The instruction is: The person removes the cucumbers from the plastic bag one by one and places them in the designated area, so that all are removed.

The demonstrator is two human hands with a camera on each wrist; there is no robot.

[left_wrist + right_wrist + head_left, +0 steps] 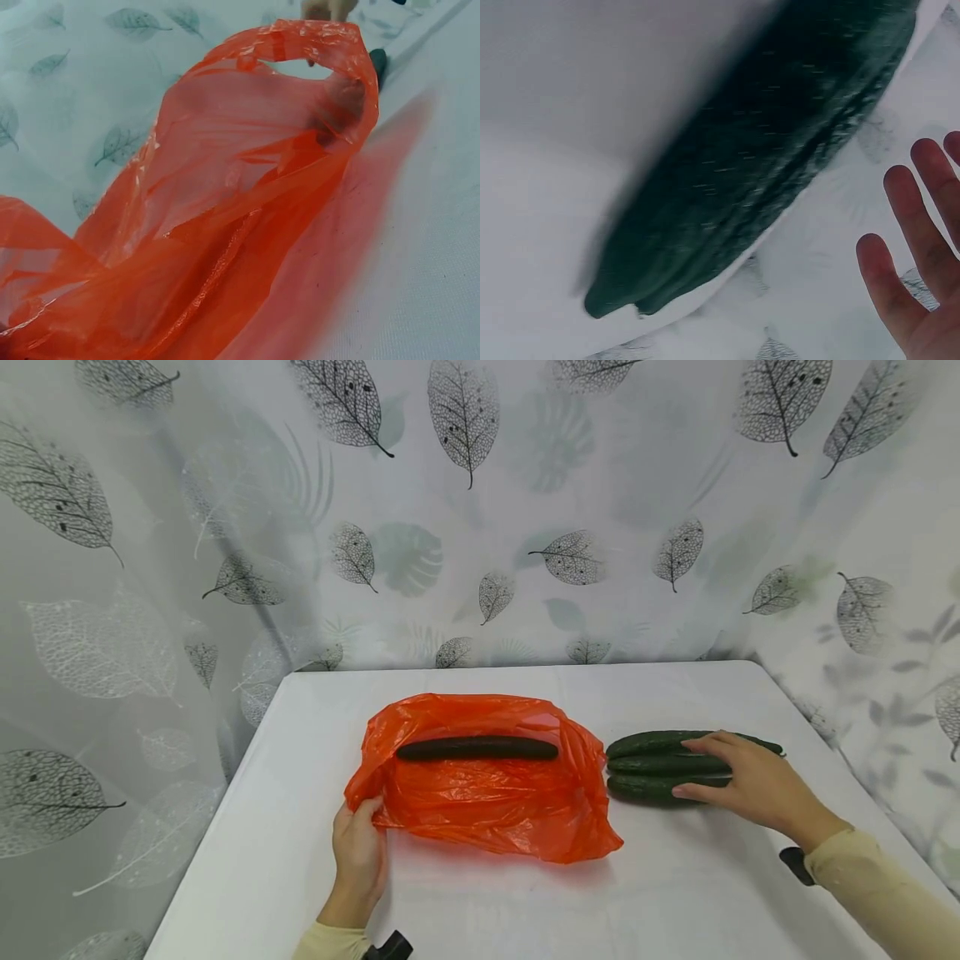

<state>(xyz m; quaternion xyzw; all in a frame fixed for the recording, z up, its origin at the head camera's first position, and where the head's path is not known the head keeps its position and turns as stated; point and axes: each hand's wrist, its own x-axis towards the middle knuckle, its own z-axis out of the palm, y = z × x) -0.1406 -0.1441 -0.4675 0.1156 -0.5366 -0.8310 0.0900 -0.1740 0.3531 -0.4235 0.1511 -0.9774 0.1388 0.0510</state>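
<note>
An orange-red plastic bag lies spread out, with one dark green cucumber along its middle; whether it is inside or on top I cannot tell. My left hand pinches the bag's lower left edge. In the left wrist view the crumpled bag fills much of the picture, one handle loop raised. To the right of the bag, three cucumbers lie side by side. Over them is my right hand, thumb and fingers apart. In the right wrist view its fingers are extended beside the cucumbers, apart from them.
A white-covered table carries everything. Behind and on both sides hangs a pale curtain with a leaf print, close to the table's far edge. Each wrist wears a black strap.
</note>
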